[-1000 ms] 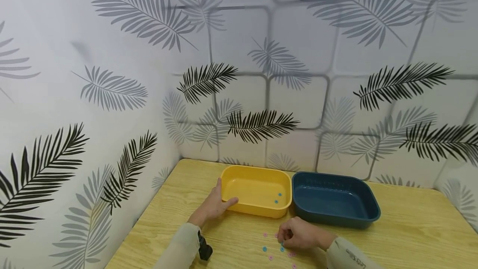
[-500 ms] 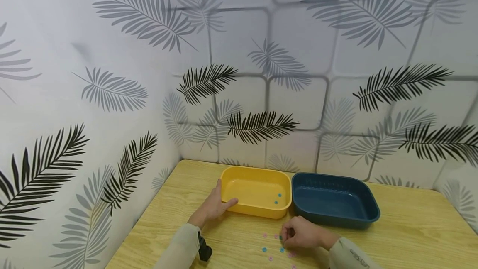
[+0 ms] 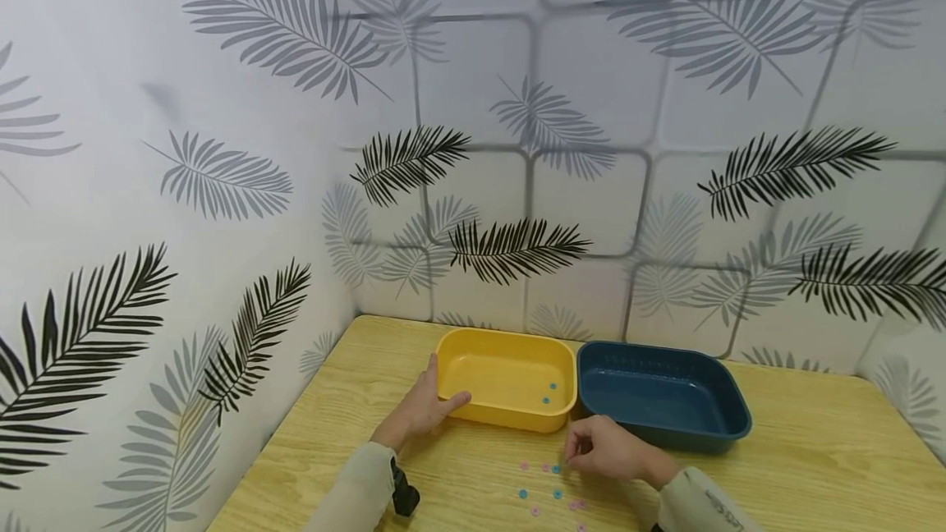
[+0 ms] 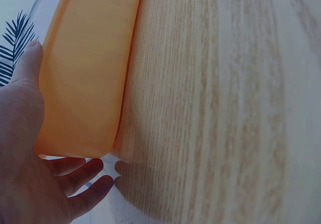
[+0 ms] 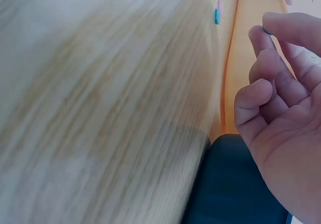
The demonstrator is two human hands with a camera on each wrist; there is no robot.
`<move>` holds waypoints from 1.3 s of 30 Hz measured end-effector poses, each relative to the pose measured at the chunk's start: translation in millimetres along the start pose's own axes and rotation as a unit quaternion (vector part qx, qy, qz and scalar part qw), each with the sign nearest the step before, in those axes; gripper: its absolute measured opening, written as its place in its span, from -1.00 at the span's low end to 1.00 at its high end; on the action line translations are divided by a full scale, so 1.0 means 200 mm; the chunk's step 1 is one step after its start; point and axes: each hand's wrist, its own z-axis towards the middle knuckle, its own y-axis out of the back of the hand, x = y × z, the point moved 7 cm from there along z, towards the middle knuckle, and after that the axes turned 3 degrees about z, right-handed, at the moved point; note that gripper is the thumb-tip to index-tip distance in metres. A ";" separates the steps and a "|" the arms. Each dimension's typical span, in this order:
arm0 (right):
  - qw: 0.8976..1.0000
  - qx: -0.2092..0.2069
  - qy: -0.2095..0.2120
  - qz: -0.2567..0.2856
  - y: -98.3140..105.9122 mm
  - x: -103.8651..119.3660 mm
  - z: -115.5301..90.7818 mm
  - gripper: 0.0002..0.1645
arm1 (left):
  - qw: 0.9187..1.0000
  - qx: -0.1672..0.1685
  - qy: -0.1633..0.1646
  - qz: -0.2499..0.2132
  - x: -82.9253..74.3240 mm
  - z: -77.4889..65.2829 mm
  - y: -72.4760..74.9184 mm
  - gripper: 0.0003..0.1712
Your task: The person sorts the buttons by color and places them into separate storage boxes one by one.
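My left hand [image 3: 423,405] spans the near left corner of the yellow bin [image 3: 510,415]. Its thumb lies at the rim and its fingers extend along the end wall, as the left wrist view also shows. Just in front of the dark blue bin [image 3: 665,433] my right hand [image 3: 609,450] is raised off the table, thumb and index finger pinching a tiny blue-green button [image 5: 267,31], mostly hidden by the fingertips. To its left a blue button [image 3: 557,470] lies beside a pink button [image 3: 545,468]. Several more pink and blue ones are scattered nearer me.
Two blue buttons [image 3: 546,400] lie inside the yellow bin, toward its right end. Both bins stand side by side on the wooden table [image 3: 805,433], before a leaf-patterned wall [image 3: 488,187]. A black strap device [image 3: 404,493] is on the left wrist.
My right hand has risen from among the buttons and shifted right and away from me, uncovering a blue button. The left hand and both bins have stayed in place.
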 end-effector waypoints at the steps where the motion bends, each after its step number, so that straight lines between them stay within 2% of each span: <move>1: 1.000 -0.002 -0.001 0.000 0.00 0.00 0.00 -0.89 | 1.000 0.000 0.000 0.001 0.00 0.00 0.00 0.21; 10: 1.000 -0.015 -0.003 0.009 0.03 0.02 0.00 -0.92 | 1.000 -0.002 -0.004 0.001 0.00 0.00 0.00 0.23; 21: 0.998 -0.038 -0.035 0.027 0.08 0.01 0.02 -0.95 | 1.000 -0.002 -0.008 0.009 0.01 0.01 0.00 0.27; 33: 0.993 -0.097 -0.065 0.026 0.15 0.03 0.05 -0.94 | 1.000 -0.001 -0.003 0.005 0.02 0.01 -0.01 0.27; 39: 0.988 -0.118 -0.082 0.046 0.17 0.03 0.06 -0.93 | 1.000 -0.001 -0.009 0.004 0.02 0.01 0.00 0.24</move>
